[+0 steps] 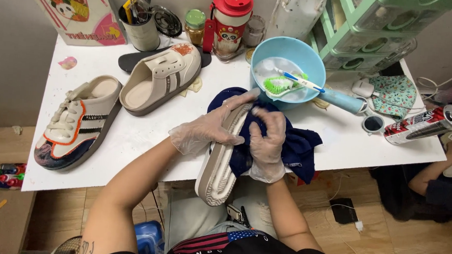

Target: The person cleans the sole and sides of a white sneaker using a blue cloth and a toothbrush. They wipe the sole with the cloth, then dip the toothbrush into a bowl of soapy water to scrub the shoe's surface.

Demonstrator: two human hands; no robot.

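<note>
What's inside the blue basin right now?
In the blue basin lie a green-bristled brush and a white toothbrush, on cloudy water or foam. The basin's bottom is hidden beneath that; its near rim is covered by the dark cloth.

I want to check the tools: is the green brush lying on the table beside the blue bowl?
No, the green brush rests inside the blue bowl, next to a toothbrush.

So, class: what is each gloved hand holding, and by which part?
The left hand grips a shoe by the side of its sole. The right hand presses a dark blue cloth against the sole's edge.
</note>
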